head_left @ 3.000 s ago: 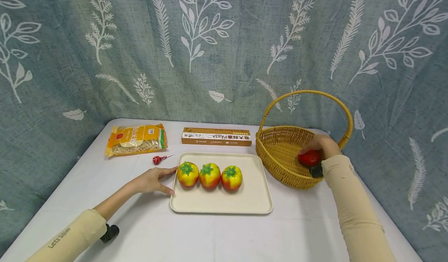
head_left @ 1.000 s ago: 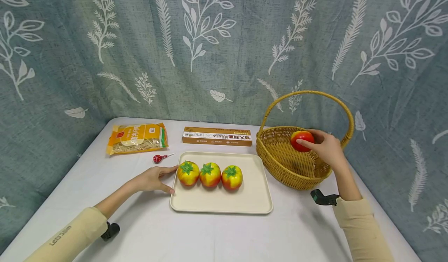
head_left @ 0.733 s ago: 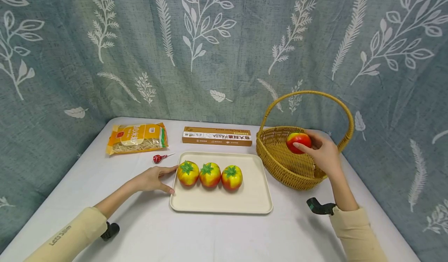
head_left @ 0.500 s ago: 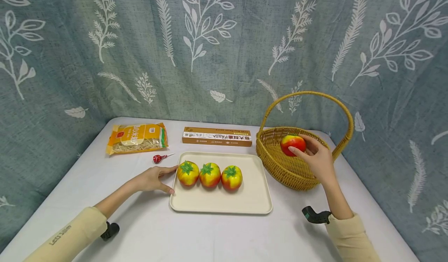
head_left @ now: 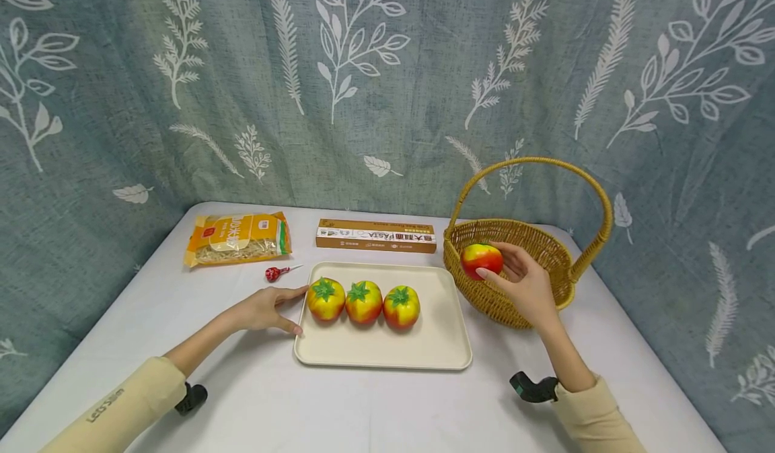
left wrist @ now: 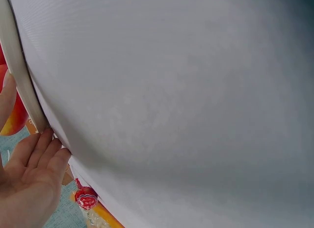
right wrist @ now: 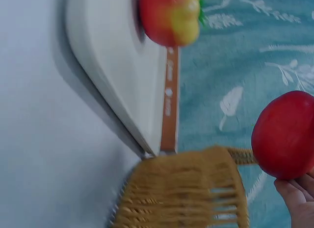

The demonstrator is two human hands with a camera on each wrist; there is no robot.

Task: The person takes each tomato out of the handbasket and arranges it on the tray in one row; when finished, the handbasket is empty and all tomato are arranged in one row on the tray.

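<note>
Three yellow-red tomatoes with green leafy tops, one of them a middle tomato (head_left: 364, 303), stand in a row on a cream tray (head_left: 387, 353). My left hand (head_left: 262, 310) touches the tray's left edge with thumb and fingers spread; in the left wrist view its fairly straight fingers (left wrist: 40, 154) meet the rim. My right hand (head_left: 525, 283) grips another red-yellow tomato (head_left: 482, 260) between thumb and fingers, raised over the left side of the wicker basket (head_left: 502, 311). In the right wrist view this held tomato (right wrist: 284, 135) shows its red side.
A brown pasta box (head_left: 375, 236) lies behind the tray. An orange noodle bag (head_left: 237, 240) lies at the back left, with a red lollipop (head_left: 274, 274) in front. The basket's tall handle (head_left: 533, 159) arches upward. A patterned curtain (head_left: 387, 89) stands behind the white table.
My right hand has lifted the tomato from inside the basket and carried it left, toward the tray. The left hand and the three tomatoes on the tray have stayed put.
</note>
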